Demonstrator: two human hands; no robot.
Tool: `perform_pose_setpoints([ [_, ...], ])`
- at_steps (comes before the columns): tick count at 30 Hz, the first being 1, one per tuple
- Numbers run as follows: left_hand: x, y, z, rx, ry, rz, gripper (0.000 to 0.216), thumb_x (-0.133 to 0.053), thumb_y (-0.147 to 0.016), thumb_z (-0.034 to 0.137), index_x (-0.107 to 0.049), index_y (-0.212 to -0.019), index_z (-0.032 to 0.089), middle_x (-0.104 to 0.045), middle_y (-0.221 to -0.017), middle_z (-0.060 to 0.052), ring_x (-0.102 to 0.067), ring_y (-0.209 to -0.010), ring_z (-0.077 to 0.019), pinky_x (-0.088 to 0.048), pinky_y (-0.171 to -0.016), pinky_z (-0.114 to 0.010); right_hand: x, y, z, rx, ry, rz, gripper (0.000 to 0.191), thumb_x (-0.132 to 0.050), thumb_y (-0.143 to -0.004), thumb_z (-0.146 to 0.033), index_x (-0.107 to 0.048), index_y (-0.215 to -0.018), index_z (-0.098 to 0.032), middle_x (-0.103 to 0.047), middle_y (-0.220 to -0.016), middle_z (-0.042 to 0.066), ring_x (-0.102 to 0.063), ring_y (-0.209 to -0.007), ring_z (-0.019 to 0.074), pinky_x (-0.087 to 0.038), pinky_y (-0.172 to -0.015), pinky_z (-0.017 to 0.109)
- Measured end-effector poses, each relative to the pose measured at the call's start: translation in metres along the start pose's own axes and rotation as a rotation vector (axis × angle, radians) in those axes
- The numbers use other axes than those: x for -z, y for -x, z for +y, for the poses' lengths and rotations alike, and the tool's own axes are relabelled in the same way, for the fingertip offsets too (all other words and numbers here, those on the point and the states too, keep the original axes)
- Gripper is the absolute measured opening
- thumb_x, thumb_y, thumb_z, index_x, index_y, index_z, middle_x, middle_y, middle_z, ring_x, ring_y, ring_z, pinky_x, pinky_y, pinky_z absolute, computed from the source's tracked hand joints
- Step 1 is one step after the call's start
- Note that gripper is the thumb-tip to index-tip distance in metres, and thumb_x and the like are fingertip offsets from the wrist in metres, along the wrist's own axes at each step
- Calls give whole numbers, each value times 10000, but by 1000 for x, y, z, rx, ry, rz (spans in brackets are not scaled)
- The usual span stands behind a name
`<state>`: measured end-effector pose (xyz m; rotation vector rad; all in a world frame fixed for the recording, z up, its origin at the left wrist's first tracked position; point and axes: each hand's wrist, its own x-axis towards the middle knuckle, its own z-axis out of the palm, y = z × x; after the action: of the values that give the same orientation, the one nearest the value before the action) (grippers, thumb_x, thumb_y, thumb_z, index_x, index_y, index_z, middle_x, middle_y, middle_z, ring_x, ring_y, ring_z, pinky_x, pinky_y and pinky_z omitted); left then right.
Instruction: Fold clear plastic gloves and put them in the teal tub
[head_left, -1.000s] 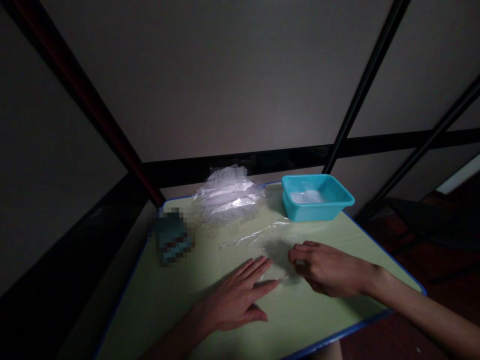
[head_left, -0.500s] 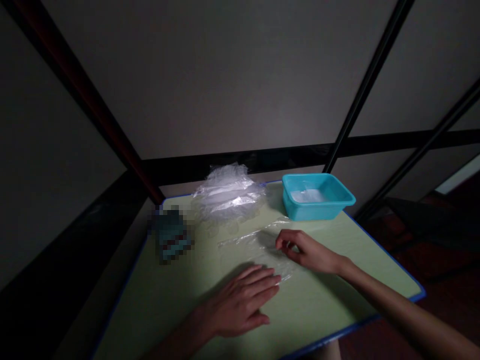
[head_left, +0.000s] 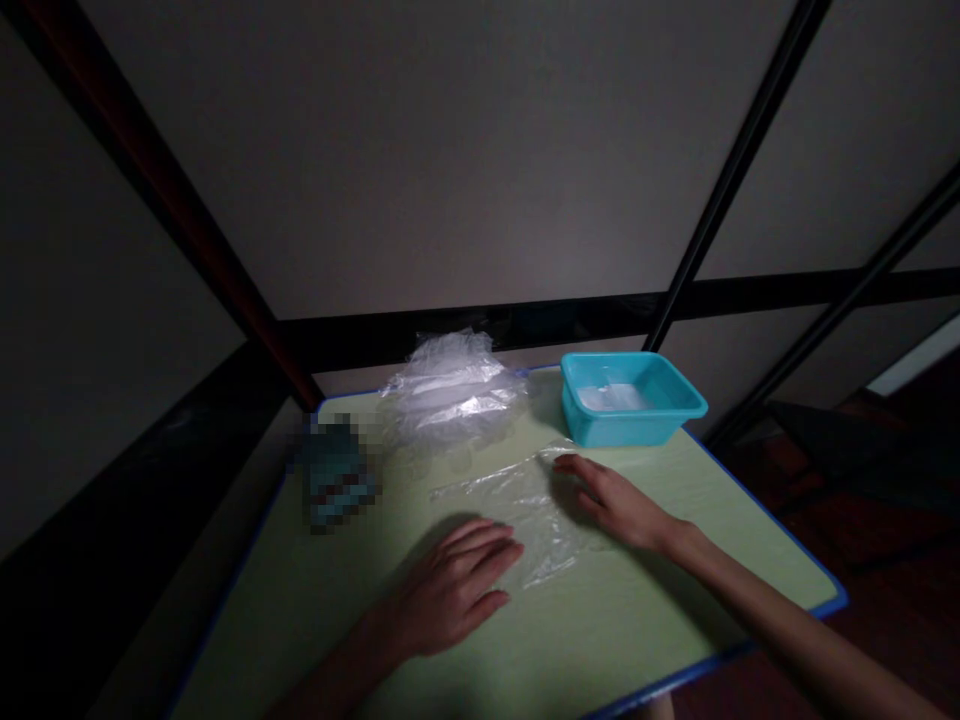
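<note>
A clear plastic bag (head_left: pixel 525 515) lies spread and wrinkled on the light green table, between my two hands. My left hand (head_left: pixel 457 585) rests palm down at the bag's lower left edge, fingers stretched out and holding nothing. Over the bag's right side is my right hand (head_left: pixel 619 502), its fingers reaching forward and slightly bent, touching or just above the film. Nothing shows gripped in it, though its fingertips are partly dark. Beyond the bag sits a crumpled pile of clear plastic bags (head_left: pixel 457 390).
A turquoise plastic basin (head_left: pixel 630 430) with whitish, flat material inside stands at the table's back right. At the left edge is a pixelated, dark greenish object (head_left: pixel 337 480). The table (head_left: pixel 525 660) has a blue rim and meets a panelled wall (head_left: pixel 480 180) behind.
My left hand has slid left off the middle of the bag, uncovering more of it. My right hand's fingers have opened out from a curl and lowered toward the film.
</note>
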<state>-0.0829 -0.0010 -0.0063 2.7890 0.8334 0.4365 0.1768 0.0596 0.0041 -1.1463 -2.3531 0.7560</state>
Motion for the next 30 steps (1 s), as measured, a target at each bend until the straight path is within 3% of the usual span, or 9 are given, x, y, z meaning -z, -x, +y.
perform_pose_setpoints([
  [3, 1, -1, 2, 13, -13, 18, 347, -423, -862, 273, -455, -1193, 174, -552, -1167, -102, -467, -1115, -207, -335, -983, -400, -5, -7, -5, 62, 199, -81, 447, -383, -759, -70, -377, -1204, -108, -495, -1198, 152, -439, -1112, 242, -242, -984, 471],
  [8, 7, -11, 20, -43, 25, -55, 333, -464, -843, 297, -483, -1145, 155, -610, -1067, -90, -490, -1079, -192, -269, -1023, -385, -8, -25, -9, 123, 248, -190, 520, -380, -746, -47, -300, -1256, -106, -468, -1249, 146, -404, -1169, 232, -144, -1017, 505],
  [13, 2, -25, 33, -108, 3, -173, 446, -498, -823, 371, -416, -1208, 162, -597, -1080, -80, -482, -1077, -190, -235, -1029, -359, -16, -46, -19, 241, 217, -260, 513, -356, -799, -66, -240, -1296, -121, -502, -1227, 127, -395, -1185, 208, -157, -1008, 500],
  [17, -9, -45, 46, -141, -26, -168, 487, -488, -823, 409, -392, -1226, 153, -528, -1192, -103, -443, -1125, -218, -258, -1005, -357, -22, -62, -30, 415, 197, -351, 585, -399, -719, 23, -294, -1278, -115, -506, -1228, 116, -388, -1190, 186, -246, -995, 405],
  [20, -11, -54, 49, -172, -12, -148, 471, -457, -839, 418, -397, -1225, 155, -508, -1224, -93, -428, -1143, -216, -265, -1005, -349, -15, -61, -34, 445, 147, -366, 560, -380, -720, 45, -373, -1247, -145, -505, -1233, 88, -440, -1146, 165, -352, -931, 313],
  [22, -7, -52, 43, -118, 1, -111, 427, -429, -858, 377, -407, -1220, 152, -495, -1244, -83, -417, -1159, -206, -259, -1018, -341, -5, -51, -32, 383, 138, -296, 480, -354, -779, 2, -412, -1230, -149, -516, -1220, 89, -469, -1117, 164, -386, -904, 302],
  [25, 0, -36, 18, 166, -47, -29, 417, -388, -869, 281, -372, -1257, 128, -438, -1299, -107, -376, -1201, -208, -275, -1017, -356, 4, -24, -25, 246, 180, -147, 390, -338, -871, -154, -397, -1255, -118, -485, -1246, 128, -443, -1146, 196, -363, -942, 355],
  [27, -1, -23, 0, 308, -108, -29, 554, -426, -845, 333, -269, -1318, 90, -309, -1376, -148, -285, -1257, -239, -256, -1026, -387, 2, -5, -17, 161, 228, -109, 502, -390, -876, -308, -293, -1322, -98, -383, -1323, 169, -352, -1216, 235, -299, -991, 421],
  [30, -7, -9, -19, 345, -149, -70, 735, -490, -789, 436, -174, -1352, 85, -208, -1412, -161, -177, -1295, -253, -190, -1049, -410, -8, 15, -4, 134, 300, -176, 772, -460, -809, -487, -118, -1377, -91, -223, -1392, 197, -197, -1282, 269, -185, -1029, 484],
])
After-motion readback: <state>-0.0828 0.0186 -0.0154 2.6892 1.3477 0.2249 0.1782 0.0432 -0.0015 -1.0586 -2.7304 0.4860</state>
